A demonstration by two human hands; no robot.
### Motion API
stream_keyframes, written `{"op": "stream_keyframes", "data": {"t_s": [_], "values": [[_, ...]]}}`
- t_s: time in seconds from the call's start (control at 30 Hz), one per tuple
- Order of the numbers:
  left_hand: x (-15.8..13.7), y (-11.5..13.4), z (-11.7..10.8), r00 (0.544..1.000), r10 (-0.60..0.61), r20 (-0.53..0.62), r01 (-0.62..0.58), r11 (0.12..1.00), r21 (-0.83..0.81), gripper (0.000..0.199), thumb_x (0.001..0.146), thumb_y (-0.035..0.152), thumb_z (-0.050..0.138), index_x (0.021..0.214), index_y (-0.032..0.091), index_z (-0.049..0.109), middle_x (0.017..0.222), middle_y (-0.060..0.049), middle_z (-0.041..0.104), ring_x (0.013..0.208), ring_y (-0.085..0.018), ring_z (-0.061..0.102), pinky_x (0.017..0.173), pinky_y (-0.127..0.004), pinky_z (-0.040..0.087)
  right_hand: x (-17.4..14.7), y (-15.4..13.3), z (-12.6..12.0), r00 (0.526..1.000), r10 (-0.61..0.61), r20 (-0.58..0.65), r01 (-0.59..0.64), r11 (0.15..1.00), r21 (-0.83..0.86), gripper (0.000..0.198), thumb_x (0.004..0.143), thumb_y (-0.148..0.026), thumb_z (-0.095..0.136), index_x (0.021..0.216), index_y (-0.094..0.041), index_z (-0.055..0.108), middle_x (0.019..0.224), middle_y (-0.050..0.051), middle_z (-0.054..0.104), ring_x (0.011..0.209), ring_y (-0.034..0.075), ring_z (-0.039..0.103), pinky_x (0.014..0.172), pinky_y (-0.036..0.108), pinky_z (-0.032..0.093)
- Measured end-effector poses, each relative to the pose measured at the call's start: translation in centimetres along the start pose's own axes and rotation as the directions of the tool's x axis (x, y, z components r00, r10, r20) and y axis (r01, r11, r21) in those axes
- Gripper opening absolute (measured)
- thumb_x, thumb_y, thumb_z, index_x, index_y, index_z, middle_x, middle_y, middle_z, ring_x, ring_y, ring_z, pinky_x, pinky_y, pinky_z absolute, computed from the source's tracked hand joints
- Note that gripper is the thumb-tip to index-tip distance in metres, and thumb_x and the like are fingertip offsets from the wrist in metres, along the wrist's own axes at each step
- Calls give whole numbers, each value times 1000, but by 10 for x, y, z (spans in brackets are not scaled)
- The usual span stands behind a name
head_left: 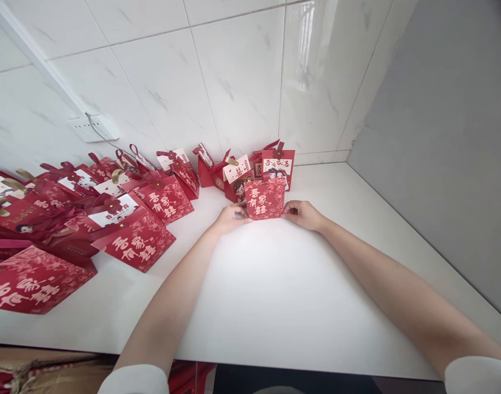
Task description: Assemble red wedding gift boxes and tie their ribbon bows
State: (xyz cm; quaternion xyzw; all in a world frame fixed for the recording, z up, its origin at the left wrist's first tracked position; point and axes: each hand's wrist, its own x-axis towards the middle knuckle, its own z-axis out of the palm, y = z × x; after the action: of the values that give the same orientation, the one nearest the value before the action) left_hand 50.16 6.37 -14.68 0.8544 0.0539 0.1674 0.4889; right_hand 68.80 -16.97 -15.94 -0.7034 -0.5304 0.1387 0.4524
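Observation:
A red gift box (265, 198) with pale Chinese characters and a floral print stands upright on the white table (250, 306). My left hand (233, 218) grips its lower left edge between thumb and fingers. At the lower right edge, my right hand (302, 214) pinches it the same way. Right behind it stand a red box with a cartoon couple (278, 164) and a box with a cream flap and a cartoon figure (237, 178). The back of the held box is hidden from me.
Many similar red gift boxes (139, 241) with ribbon loops crowd the table's left side. A tiled wall (234, 82) with a socket (92, 128) and cable runs behind. A grey panel (439, 137) bounds the right. Below the front edge at left lies a cardboard box (62, 375).

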Motion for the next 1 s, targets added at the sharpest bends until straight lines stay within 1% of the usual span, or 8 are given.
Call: {"op": "stream_keyframes", "data": {"t_s": [0.13, 0.2, 0.37, 0.5, 0.6, 0.77, 0.9, 1.0], "values": [[-1, 5, 2, 995, -70, -67, 60, 988, -144, 35, 64, 42, 80, 80, 17, 60, 99, -7, 68, 95, -22, 63, 90, -38, 47, -4, -7, 3, 999, -30, 36, 29, 999, 33, 26, 79, -45, 65, 73, -20, 60, 70, 0, 60, 61, 14, 50, 58, 28, 39], [-1, 8, 2, 988, -119, -94, 92, 965, -245, 39, 68, 44, 78, 87, 19, 54, 92, -3, 67, 88, -18, 63, 85, -34, 48, -5, -13, 6, 1000, -19, 8, 18, 996, 84, 33, 81, -50, 64, 69, -20, 56, 65, -1, 55, 59, 13, 46, 57, 27, 36], [-1, 22, 9, 979, -48, -196, -22, 940, -339, 35, 76, 46, 72, 83, 19, 50, 86, 1, 63, 81, -13, 59, 77, -26, 45, -3, -28, 13, 987, 67, -144, -13, 938, 347, 43, 86, -58, 57, 67, -21, 50, 63, -2, 52, 60, 13, 46, 60, 27, 37], [-3, 40, 31, 973, -14, -232, -87, 904, -418, 33, 84, 47, 63, 103, 20, 59, 104, -3, 66, 94, -18, 61, 84, -29, 48, -4, -38, 16, 981, 57, -186, 18, 925, 380, 47, 87, -60, 54, 63, -21, 47, 62, -1, 50, 60, 14, 47, 60, 28, 39], [-7, 51, 44, 969, -12, -248, -86, 921, -380, 41, 87, 48, 59, 118, 21, 59, 118, -6, 65, 106, -23, 61, 91, -33, 48, -9, -45, 19, 965, 29, -259, 54, 950, 307, 43, 89, -60, 52, 72, -20, 53, 73, 2, 59, 68, 17, 53, 65, 29, 44], [-11, 61, 45, 967, 58, -249, -117, 967, -228, 39, 85, 49, 61, 111, 21, 65, 115, -6, 67, 110, -25, 59, 99, -33, 43, -12, -53, 22, 952, 29, -303, 29, 982, 185, 40, 91, -59, 47, 97, -22, 61, 97, 6, 69, 88, 26, 63, 77, 34, 48], [-8, 59, 44, 966, -10, -260, -82, 936, -342, 36, 82, 49, 64, 106, 22, 65, 112, -5, 68, 105, -24, 61, 95, -33, 46, -11, -56, 25, 957, 53, -285, 15, 973, 232, 42, 92, -61, 45, 106, -24, 61, 105, 6, 69, 95, 29, 63, 83, 37, 48], [-6, 53, 45, 942, -65, -328, -78, 911, -406, 29, 80, 46, 68, 97, 22, 65, 111, -3, 68, 107, -22, 60, 96, -32, 45, -13, -57, 27, 956, 64, -285, 6, 972, 236, 42, 92, -62, 44, 98, -24, 60, 91, 5, 68, 88, 27, 62, 78, 35, 47]]}}
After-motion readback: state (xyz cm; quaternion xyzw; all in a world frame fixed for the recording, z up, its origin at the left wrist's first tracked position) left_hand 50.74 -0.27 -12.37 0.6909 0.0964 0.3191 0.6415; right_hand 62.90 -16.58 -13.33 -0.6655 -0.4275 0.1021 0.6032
